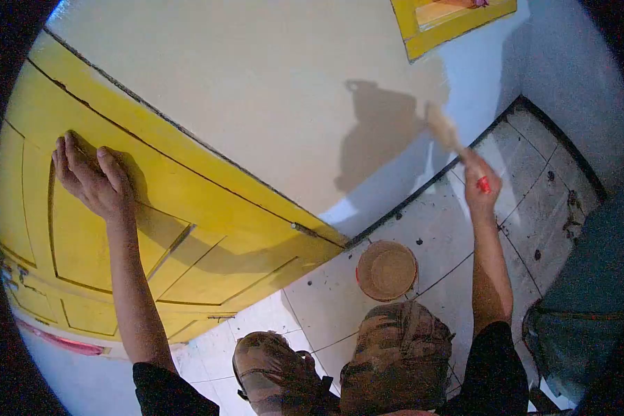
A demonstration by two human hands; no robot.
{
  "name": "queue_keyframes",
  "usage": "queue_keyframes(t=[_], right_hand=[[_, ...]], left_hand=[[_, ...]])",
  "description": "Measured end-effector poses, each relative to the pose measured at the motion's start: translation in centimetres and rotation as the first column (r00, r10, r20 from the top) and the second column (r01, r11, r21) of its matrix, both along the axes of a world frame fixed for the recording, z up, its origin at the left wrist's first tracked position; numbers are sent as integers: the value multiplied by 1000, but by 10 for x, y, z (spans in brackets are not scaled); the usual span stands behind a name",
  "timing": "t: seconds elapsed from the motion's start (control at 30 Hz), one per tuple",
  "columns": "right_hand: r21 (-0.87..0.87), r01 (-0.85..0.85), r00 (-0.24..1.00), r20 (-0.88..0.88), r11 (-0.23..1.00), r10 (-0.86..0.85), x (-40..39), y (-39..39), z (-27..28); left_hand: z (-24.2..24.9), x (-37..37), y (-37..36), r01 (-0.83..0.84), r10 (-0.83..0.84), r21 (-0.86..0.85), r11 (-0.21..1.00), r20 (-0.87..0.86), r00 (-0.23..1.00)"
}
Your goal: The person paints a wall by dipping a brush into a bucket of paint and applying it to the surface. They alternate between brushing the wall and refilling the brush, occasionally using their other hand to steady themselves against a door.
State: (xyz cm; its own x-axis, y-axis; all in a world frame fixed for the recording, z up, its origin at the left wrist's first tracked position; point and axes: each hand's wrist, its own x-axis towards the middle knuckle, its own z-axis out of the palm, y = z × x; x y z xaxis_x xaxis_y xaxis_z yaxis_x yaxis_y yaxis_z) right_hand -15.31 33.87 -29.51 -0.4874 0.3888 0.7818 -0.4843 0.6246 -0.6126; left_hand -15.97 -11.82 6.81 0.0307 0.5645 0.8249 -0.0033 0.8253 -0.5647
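Observation:
My right hand (pixel 481 182) is closed around the handle of a paint brush (pixel 442 128), with a bit of red showing between the fingers. The brush, somewhat blurred, is at the edge of the beige area on the wall (pixel 256 90), beside a bluish-white part. My left hand (pixel 93 177) lies against the yellow door (pixel 166 236) with its fingers apart and nothing in it. Below the wall, a round bucket (pixel 387 270) with a reddish rim and beige contents stands on the tiled floor.
A yellow frame (pixel 462 33) is set in the wall at the top. Dark skirting (pixel 395 210) runs along the wall's foot. Dark spots mark the floor tiles (pixel 534 201). A dark green covered thing (pixel 589 298) stands at the right. My knees are at the bottom.

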Motion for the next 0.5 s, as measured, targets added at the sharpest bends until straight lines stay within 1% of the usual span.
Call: queue_keyframes(t=[0.03,0.1,0.17,0.2,0.23,0.3,0.33,0.37,0.4,0.43,0.5], right_hand=[[-2,-3,1000,5,1000,3,-4,1,11],[-202,195,973,165,960,-163,-10,8,36],[-168,206,972,152,964,-181,-24,8,16],[16,113,987,113,993,-114,-25,1,9],[202,20,995,89,979,-39,-24,-8,3],[128,-142,980,156,982,122,-8,-27,-9],[130,-141,981,154,981,121,3,-31,-5],[-70,-293,936,184,953,301,14,-34,4],[-269,-425,861,174,864,478,18,-35,13],[-268,-430,860,168,862,481,15,-30,20],[-87,-478,851,199,874,486,0,-6,26]], left_hand=[[0,0,-1,-3,3,-2,1000,5,1000],[0,-1,-3,-59,59,-26,998,-14,998],[-1,0,-2,-61,61,-15,998,-6,998],[0,0,-2,-67,67,-7,998,-7,998],[1,0,-1,-65,65,-4,998,-14,998],[0,1,1,-20,20,6,1000,7,1000],[0,1,2,-19,19,7,1000,4,1000],[-1,0,1,-13,13,13,1000,5,1000],[0,1,1,-10,10,16,1000,3,1000],[1,2,1,-13,13,15,1000,-3,1000],[0,2,3,-30,30,37,999,14,999]])
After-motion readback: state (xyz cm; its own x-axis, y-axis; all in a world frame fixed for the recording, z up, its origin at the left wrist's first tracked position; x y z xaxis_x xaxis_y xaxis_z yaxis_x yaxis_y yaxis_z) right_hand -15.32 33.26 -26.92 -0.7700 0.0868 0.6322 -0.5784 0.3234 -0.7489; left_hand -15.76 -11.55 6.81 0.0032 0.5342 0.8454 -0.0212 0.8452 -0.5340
